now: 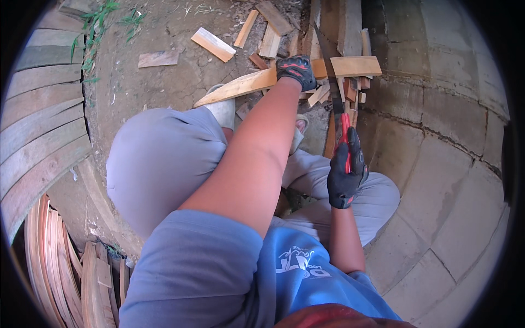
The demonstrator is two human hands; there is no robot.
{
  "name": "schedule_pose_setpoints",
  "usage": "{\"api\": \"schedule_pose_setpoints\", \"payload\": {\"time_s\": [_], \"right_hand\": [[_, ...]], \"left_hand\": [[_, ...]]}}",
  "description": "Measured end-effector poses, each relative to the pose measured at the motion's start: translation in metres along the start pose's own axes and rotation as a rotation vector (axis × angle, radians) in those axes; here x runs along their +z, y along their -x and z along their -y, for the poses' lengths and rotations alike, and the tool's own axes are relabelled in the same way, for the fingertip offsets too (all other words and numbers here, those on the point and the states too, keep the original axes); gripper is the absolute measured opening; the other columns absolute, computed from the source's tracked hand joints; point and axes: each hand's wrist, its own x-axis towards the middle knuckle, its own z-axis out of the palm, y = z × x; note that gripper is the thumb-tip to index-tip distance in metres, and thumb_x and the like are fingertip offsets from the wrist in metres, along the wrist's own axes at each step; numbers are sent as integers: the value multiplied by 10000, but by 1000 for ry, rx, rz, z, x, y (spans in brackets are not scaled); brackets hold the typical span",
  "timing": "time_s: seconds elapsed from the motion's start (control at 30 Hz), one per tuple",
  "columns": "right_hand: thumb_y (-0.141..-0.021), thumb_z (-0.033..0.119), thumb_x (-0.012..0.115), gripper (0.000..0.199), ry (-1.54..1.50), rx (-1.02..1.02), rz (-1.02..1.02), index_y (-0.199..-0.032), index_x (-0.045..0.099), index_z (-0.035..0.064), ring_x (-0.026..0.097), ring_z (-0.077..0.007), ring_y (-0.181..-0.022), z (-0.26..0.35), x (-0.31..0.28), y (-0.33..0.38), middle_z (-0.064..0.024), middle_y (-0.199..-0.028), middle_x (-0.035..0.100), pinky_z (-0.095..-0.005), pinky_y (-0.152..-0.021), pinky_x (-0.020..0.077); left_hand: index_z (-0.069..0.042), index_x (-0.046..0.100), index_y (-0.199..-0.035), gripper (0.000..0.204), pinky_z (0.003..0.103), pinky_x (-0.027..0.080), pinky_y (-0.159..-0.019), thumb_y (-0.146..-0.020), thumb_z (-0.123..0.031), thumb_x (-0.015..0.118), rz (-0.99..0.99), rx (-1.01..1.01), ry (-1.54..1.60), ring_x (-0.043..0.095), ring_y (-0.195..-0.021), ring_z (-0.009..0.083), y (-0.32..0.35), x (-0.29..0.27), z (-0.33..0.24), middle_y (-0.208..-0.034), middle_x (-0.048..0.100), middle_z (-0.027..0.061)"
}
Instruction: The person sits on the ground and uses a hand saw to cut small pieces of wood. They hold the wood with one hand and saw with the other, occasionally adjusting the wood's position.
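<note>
Grips: I count two, both the wearer's hands in black gloves with red trim. The left grip [295, 72] is clamped over one long pale board [246, 85]; its fingertips are hidden from me. The right grip [340, 181] is clamped on the red handle [345, 123] of one handsaw [334, 87].

Handsaw: one unit. The dark blade points away from the wearer and crosses the board on the right-hand side of the left grip. I cannot tell whether the teeth have entered the wood.

Board: one unit. It lies crosswise ahead of the wearer's two bent legs in grey trousers [164, 158]. Its right part passes above one pile of offcuts [318, 96]; the pieces overlap, so I cannot count them.

Loose wood: beyond the board, at its left, I count three pieces lying apart on the bare ground [126, 87]: one flat brown piece [158, 59], one pale block [213, 45] and one narrow strip [246, 28].

Surroundings: one row of weathered planks [44, 128] borders the left side. One group of upright-looking boards [54, 262] occupies the lower left, count unclear. Grey slabs [421, 180] cover the right side.
</note>
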Motion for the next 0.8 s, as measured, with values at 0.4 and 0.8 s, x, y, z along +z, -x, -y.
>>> {"api": "schedule_pose_setpoints", "payload": {"time_s": [0.4,0.8], "right_hand": [[-1083,205,608,387,-79,-122,-62,-1437,680,66,687,-286,-1294,21,80,-130,-176,-1382,723,-389,-1055,530],[-1082,191,592,413,-21,38,-19,-1473,658,74,733,-250,-1145,-4,2,-5,-168,-1295,764,-367,-957,563]], "left_hand": [[-85,732,-1236,467,468,559,-1046,-830,-317,710,-5,4,-2,712,-1229,352,-3,0,1,-1290,742,198],[-73,720,-1253,488,493,568,-1032,-814,-279,665,19,7,-15,712,-1221,378,1,-1,-2,-1281,739,220]]}}
